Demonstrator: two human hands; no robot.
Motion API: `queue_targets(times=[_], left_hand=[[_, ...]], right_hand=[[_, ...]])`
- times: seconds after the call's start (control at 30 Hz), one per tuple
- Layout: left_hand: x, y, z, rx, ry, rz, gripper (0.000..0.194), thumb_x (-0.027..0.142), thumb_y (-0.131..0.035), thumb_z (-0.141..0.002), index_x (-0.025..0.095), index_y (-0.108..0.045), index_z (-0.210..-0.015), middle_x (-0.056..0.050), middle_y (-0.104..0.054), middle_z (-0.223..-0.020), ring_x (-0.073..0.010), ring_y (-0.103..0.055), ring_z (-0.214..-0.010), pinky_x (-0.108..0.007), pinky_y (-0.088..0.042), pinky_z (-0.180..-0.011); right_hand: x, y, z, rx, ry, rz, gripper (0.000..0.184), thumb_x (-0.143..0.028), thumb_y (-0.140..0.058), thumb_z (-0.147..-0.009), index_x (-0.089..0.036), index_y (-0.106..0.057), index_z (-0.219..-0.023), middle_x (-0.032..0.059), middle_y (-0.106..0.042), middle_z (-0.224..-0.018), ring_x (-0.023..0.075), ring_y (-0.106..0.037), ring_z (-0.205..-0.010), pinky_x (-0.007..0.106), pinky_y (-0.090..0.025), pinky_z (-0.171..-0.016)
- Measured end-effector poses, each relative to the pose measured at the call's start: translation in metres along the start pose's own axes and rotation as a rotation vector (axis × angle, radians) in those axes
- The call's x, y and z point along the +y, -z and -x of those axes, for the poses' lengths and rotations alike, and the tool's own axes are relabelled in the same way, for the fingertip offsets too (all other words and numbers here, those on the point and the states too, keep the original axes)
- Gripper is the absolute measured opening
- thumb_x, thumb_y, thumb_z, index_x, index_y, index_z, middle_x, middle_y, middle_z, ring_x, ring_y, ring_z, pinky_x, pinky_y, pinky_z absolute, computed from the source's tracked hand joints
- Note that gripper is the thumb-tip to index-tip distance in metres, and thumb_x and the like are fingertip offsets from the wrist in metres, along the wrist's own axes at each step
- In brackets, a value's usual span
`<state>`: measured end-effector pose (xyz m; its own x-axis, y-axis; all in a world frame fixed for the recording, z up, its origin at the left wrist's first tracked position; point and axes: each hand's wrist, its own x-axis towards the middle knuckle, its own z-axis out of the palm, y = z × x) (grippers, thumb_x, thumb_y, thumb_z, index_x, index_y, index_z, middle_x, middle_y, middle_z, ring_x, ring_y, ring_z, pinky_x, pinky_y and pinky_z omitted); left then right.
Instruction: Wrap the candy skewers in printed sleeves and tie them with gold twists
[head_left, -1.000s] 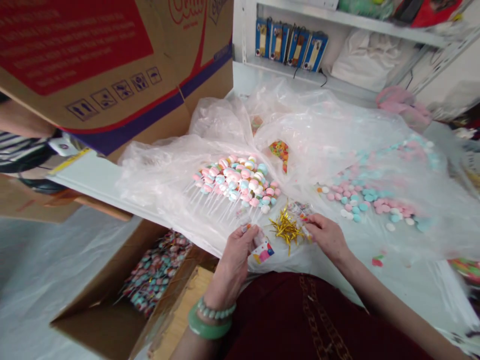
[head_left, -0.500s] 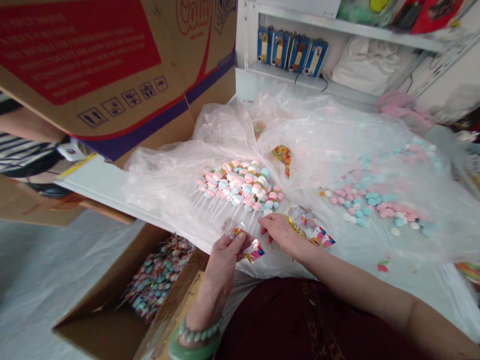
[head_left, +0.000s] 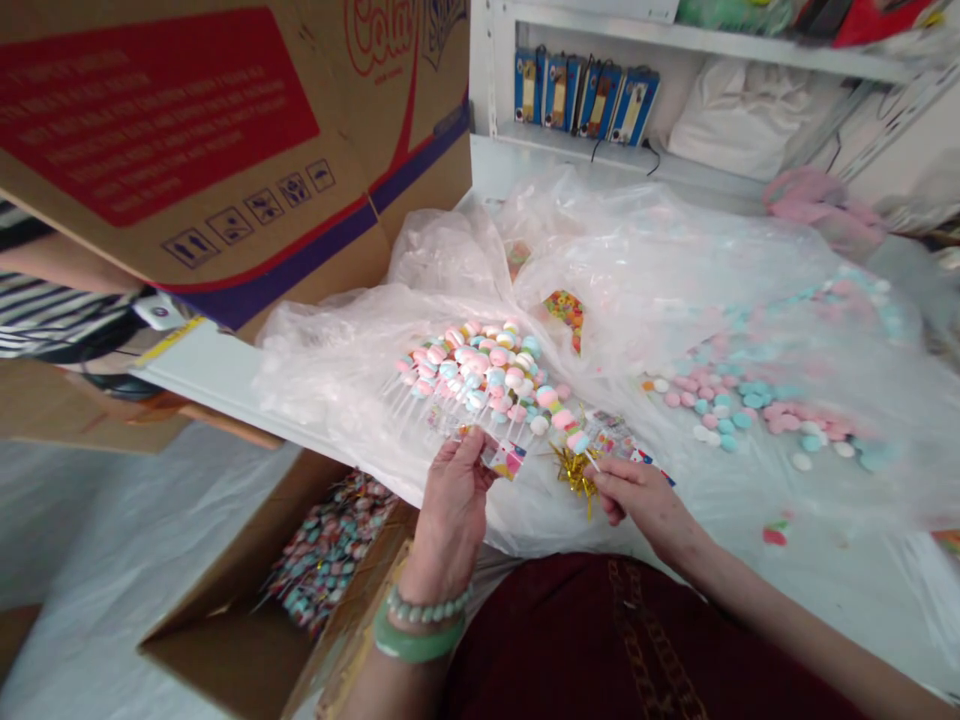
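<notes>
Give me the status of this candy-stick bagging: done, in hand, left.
Done: the cardboard box at lower left holds a heap of candy sticks, apparently bagged. In hand: the right hand grips a candy stick, and the left hand holds a clear printed bag. Left: a pile of bare sticks on the plastic sheet, gold twist ties, and loose candy discs.

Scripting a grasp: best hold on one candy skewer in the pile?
Pinch the bare stick near its free end, from the near side: in the skewer pile sticks fan out toward the person, spaced apart, while candies crowd together at the far end.
</notes>
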<state>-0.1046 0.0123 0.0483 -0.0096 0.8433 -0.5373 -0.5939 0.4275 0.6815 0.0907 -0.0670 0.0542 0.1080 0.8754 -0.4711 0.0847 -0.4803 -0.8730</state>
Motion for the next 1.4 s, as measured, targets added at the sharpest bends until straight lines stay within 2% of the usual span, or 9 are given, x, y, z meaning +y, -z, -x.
queue_targets(times=[0.17,0.3,0.5,0.6,0.73,0.83,1.0,1.23,1.4], left_hand=[[0.003,-0.018,0.001,0.153,0.069,0.174,0.006,0.017,-0.064,-0.079,0.017,-0.060,-0.075,0.003,-0.061,-0.063,-0.0114,-0.061,-0.055,-0.026,-0.053,-0.058],[0.011,-0.038,0.013,0.226,0.141,0.222,0.011,0.019,-0.057,-0.087,0.017,-0.060,-0.077,0.001,-0.062,-0.061,-0.0137,-0.063,-0.055,-0.029,-0.055,-0.058],[0.013,-0.051,0.023,0.188,0.164,0.261,0.019,0.022,-0.053,-0.091,0.015,-0.060,-0.074,-0.002,-0.067,-0.066,-0.0164,-0.067,-0.064,-0.033,-0.057,-0.066],[0.009,-0.050,0.022,0.176,0.143,0.244,0.018,0.021,-0.053,-0.090,0.015,-0.060,-0.074,-0.002,-0.067,-0.068,-0.0165,-0.068,-0.068,-0.034,-0.057,-0.071],[0.001,-0.048,0.020,0.122,0.043,0.212,0.011,0.020,-0.057,-0.087,0.017,-0.064,-0.079,-0.001,-0.069,-0.074,-0.0144,-0.067,-0.072,-0.031,-0.056,-0.075],[-0.005,-0.047,0.022,0.002,-0.065,0.117,0.006,0.021,-0.066,-0.079,0.017,-0.066,-0.075,0.000,-0.070,-0.073,-0.0117,-0.064,-0.065,-0.024,-0.053,-0.066],[-0.011,-0.045,0.026,-0.141,-0.163,-0.032,0.012,0.026,-0.074,-0.070,0.016,-0.068,-0.067,0.000,-0.068,-0.068,-0.0091,-0.060,-0.061,-0.019,-0.047,-0.060],[-0.015,-0.040,0.025,-0.247,-0.108,-0.145,0.021,0.036,-0.074,-0.071,0.016,-0.071,-0.075,-0.003,-0.069,-0.070,-0.0134,-0.062,-0.064,-0.023,-0.048,-0.061],[-0.020,-0.039,0.019,-0.212,-0.175,-0.004,0.013,0.029,-0.074,-0.072,0.017,-0.069,-0.074,0.000,-0.070,-0.074,-0.0108,-0.063,-0.068,-0.022,-0.050,-0.069]], right_hand=[[0.002,0.023,0.031,0.043,0.099,0.040,0.027,-0.044,-0.055,-0.080,-0.019,-0.064,-0.075,-0.0029,-0.047,-0.054,0.0117,-0.044,-0.049,0.024,-0.035,-0.046],[-0.001,0.028,0.039,0.045,0.196,0.150,0.027,-0.041,-0.050,-0.084,-0.021,-0.067,-0.080,-0.0018,-0.049,-0.057,0.0125,-0.045,-0.051,0.024,-0.036,-0.047],[0.005,0.031,0.034,0.094,0.373,0.351,0.027,-0.036,-0.047,-0.087,-0.023,-0.070,-0.083,0.0001,-0.057,-0.059,0.0150,-0.054,-0.055,0.025,-0.043,-0.053],[0.013,0.033,0.033,0.163,0.489,0.476,0.027,-0.033,-0.046,-0.089,-0.024,-0.072,-0.091,0.0034,-0.068,-0.073,0.0177,-0.061,-0.065,0.029,-0.049,-0.064],[0.024,0.036,0.034,0.235,0.622,0.588,0.028,-0.028,-0.045,-0.090,-0.025,-0.071,-0.098,0.0065,-0.072,-0.088,0.0207,-0.067,-0.082,0.032,-0.051,-0.077],[0.024,0.037,0.033,0.236,0.635,0.557,0.027,-0.027,-0.046,-0.090,-0.023,-0.071,-0.099,0.0068,-0.072,-0.090,0.0203,-0.067,-0.082,0.032,-0.050,-0.078],[0.015,0.034,0.031,-0.019,0.356,0.309,0.024,-0.032,-0.048,-0.087,-0.021,-0.069,-0.082,0.0002,-0.060,-0.062,0.0126,-0.053,-0.051,0.024,-0.041,-0.051],[0.014,0.026,0.031,-0.400,-0.201,-0.430,0.021,-0.036,-0.061,-0.078,-0.016,-0.063,-0.085,-0.0079,-0.047,-0.043,0.0034,-0.021,-0.031,0.020,-0.011,-0.035],[0.023,0.022,0.026,-0.615,-0.368,-0.727,0.016,-0.031,-0.065,-0.076,-0.017,-0.061,-0.081,-0.0122,-0.037,-0.035,0.0029,-0.014,-0.028,0.018,-0.013,-0.033]])
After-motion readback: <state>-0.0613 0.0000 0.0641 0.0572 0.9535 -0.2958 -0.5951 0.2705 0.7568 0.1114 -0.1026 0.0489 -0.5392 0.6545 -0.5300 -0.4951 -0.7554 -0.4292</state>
